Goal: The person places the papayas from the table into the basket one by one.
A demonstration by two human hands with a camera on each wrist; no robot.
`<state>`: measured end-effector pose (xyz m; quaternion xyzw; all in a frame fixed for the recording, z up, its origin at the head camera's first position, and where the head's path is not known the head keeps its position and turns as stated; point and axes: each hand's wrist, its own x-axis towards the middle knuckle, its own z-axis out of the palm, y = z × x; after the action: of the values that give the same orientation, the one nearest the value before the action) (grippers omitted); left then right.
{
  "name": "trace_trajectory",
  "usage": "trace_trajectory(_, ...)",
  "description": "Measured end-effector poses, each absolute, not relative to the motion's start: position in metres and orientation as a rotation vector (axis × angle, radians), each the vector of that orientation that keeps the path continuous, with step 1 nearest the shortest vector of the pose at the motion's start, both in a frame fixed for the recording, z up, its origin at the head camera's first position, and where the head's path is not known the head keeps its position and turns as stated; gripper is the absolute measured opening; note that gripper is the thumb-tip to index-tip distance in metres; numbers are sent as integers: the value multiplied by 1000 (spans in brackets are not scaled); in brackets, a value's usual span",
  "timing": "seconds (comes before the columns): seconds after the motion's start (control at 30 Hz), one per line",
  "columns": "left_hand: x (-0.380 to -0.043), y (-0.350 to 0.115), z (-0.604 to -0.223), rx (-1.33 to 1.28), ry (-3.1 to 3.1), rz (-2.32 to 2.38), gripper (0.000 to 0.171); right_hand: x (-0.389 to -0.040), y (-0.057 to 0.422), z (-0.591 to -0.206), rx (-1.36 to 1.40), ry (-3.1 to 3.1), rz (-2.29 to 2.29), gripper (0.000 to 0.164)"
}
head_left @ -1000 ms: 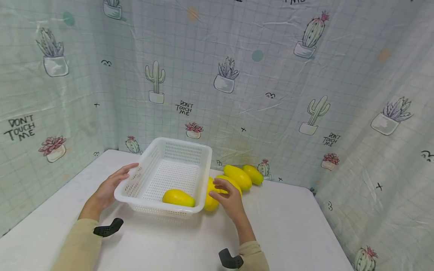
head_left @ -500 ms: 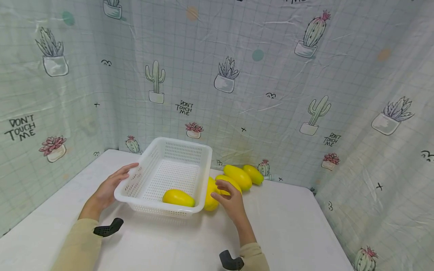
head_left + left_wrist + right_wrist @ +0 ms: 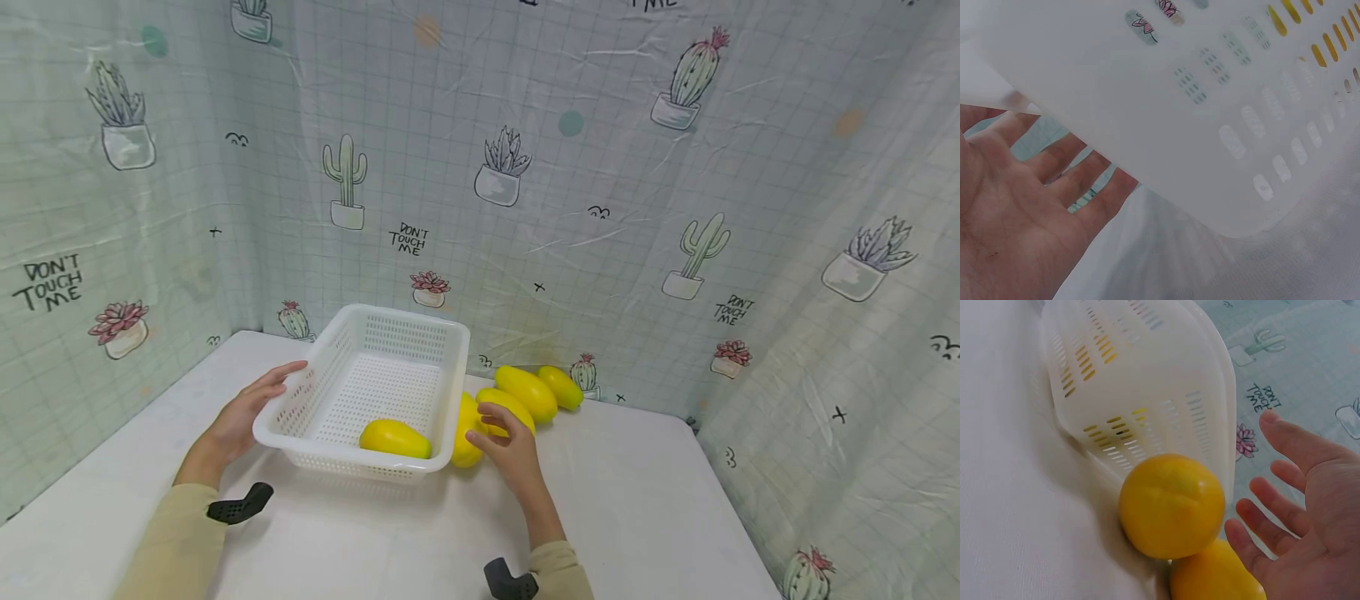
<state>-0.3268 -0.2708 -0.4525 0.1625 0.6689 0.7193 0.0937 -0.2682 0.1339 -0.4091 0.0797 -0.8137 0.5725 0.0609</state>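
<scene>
A white perforated plastic basket [image 3: 382, 375] stands on the table with one yellow, mango-like fruit [image 3: 393, 438] inside, near its front right corner. My left hand [image 3: 236, 421] touches the basket's left side, its fingers extended along the rim and partly hidden by the basket in the left wrist view [image 3: 1029, 194]. Just right of the basket hovers my right hand [image 3: 513, 450], fingers loosely bent and spread, holding nothing. Closest to it are a yellow fruit [image 3: 1171, 506] against the basket's side and a second fruit [image 3: 1216, 575] behind that one.
Two more yellow fruits, a large one [image 3: 525, 393] and a smaller greenish one [image 3: 561, 387], lie at the back by the curtain. The cactus-print curtain [image 3: 600, 275] encloses the white table [image 3: 637, 500] at the back and sides.
The right hand has shifted very slightly at the fruits, remaining without a hold. The left hand, basket and fruits stay where they were.
</scene>
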Motion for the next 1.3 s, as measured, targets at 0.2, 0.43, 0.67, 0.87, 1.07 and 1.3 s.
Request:
trace_trajectory(0.2, -327, -271, -453, 514, 1951, 2150, 47, -270, 135, -413, 236, -2457, 1744, 51)
trace_trajectory(0.43, -328, -271, -454, 518, 1944, 2152, 47, -284, 138, -432, 201, -2453, 1763, 47)
trace_trajectory(0.67, -328, -272, -453, 529, 1927, 2159, 47, -289, 138, -443, 171, -2445, 1739, 45)
trace_trajectory(0.87, -328, -272, -453, 554, 1891, 2177, 48, -288, 138, -445, 158, -2436, 1730, 45)
trace_trajectory(1.07, -328, -272, -453, 558, 1877, 2183, 48, -290, 137, -452, 134, -2465, 1710, 46)
trace_trajectory(1.3, -329, -271, -454, 531, 1882, 2183, 47, -291, 134, -453, 102, -2450, 1697, 46)
